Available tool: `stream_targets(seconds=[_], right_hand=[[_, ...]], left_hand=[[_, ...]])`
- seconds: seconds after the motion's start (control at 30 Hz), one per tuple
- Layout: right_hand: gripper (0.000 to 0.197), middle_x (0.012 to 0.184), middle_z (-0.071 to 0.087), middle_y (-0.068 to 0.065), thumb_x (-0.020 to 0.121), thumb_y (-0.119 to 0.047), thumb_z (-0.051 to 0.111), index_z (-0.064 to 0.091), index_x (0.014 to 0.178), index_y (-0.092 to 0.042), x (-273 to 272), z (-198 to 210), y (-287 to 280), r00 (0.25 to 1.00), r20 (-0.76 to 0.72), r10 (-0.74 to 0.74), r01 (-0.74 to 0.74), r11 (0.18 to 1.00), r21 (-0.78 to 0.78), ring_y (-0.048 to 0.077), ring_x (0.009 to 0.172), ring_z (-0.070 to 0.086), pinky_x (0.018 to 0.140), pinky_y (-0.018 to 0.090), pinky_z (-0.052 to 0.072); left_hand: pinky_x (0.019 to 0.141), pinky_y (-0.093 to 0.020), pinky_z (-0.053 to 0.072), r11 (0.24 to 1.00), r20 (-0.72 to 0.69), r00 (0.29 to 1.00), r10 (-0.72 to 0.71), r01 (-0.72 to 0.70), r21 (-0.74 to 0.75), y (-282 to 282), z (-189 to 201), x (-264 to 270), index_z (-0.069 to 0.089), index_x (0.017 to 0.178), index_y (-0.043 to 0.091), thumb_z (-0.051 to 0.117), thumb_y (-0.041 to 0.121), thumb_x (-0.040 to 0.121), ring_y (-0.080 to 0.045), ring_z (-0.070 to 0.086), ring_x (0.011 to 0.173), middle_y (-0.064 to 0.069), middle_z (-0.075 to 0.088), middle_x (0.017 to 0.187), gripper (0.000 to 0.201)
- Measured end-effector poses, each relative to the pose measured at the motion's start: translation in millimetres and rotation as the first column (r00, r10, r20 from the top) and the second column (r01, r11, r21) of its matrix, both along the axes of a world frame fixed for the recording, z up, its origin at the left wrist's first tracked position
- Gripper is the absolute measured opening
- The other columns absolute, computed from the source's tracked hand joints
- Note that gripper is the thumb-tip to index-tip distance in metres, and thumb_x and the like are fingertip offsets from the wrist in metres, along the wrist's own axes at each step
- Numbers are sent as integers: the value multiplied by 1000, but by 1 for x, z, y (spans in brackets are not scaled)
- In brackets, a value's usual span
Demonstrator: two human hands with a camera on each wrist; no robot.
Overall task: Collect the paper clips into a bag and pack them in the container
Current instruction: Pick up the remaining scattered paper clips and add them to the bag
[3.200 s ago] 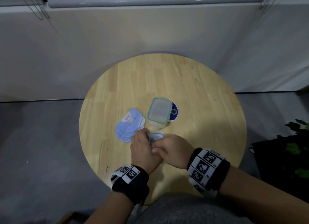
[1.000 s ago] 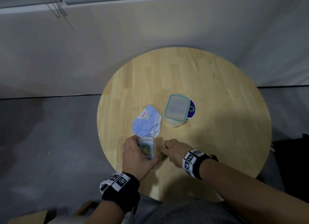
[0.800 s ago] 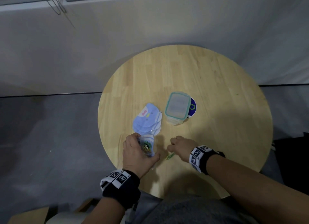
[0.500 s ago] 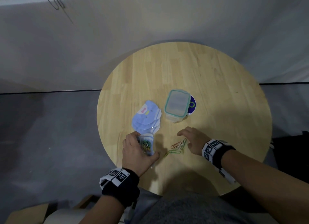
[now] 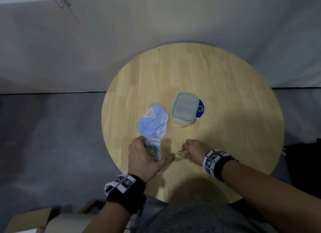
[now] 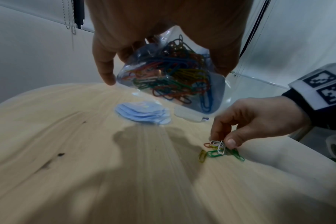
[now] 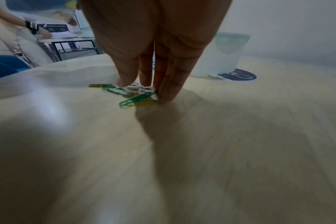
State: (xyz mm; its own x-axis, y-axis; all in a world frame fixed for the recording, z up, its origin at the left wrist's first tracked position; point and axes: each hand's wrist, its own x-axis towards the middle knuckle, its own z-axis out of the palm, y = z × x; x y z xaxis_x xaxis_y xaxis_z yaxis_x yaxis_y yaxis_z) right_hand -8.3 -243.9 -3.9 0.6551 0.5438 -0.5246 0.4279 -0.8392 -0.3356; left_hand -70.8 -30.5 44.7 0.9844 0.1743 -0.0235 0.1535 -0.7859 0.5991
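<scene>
My left hand grips a small clear bag that holds many coloured paper clips, just above the table's near edge. A few centimetres to its right, several loose paper clips lie in a small pile on the wood. My right hand reaches down onto that pile, thumb and fingers pinching some clips; green and yellow ones lie beside the fingertips. The clear container, with its teal-rimmed lid on, stands behind both hands at the table's middle.
A stack of pale blue printed bags lies left of the container. A dark round sticker shows under the container's right side. The round wooden table ends close to my body. A white wall stands behind it.
My right hand left the bag and swung right, uncovering loose clips on the table, then came down and pinched them. My left hand kept hold of the bag, nearly still.
</scene>
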Motion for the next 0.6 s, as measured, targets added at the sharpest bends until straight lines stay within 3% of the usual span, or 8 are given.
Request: stream_targets(seconds=[0.17,0.3,0.43,0.6], right_hand=[[49,125,48,10,80,-6,59,49,127,-12,2,2,-9,985,0,172,-172,985,-14,30,114,49,89,38,44],[43,124,47,11,81,-9,61,48,122,-10,4,3,0,967,20,256,-254,964,-78,30,115,47,84,40,44],[36,120,50,11,81,-3,57,50,116,-10,3,2,6,970,-3,242,-240,964,-111,31,113,50,83,42,48],[23,108,56,11,80,-2,54,55,102,-10,-1,-2,7,991,-16,133,-134,983,-122,34,99,59,75,43,52]], left_hand=[[75,-42,47,1000,-13,1000,3,-3,0,-1,-4,-4,39,106,11,66,59,46,-29,47,91,1,36,98,81],[75,-41,46,1000,-27,1000,-2,2,-2,-5,-5,-5,36,106,14,65,59,47,-28,45,91,3,33,98,79],[76,-41,46,1000,-29,1000,-5,5,-7,-7,-7,-5,38,107,11,66,57,48,-28,45,92,2,35,99,80],[77,-41,46,1000,-30,1000,-4,3,-13,-11,-5,-3,40,108,9,65,59,47,-29,46,93,-6,43,101,84]])
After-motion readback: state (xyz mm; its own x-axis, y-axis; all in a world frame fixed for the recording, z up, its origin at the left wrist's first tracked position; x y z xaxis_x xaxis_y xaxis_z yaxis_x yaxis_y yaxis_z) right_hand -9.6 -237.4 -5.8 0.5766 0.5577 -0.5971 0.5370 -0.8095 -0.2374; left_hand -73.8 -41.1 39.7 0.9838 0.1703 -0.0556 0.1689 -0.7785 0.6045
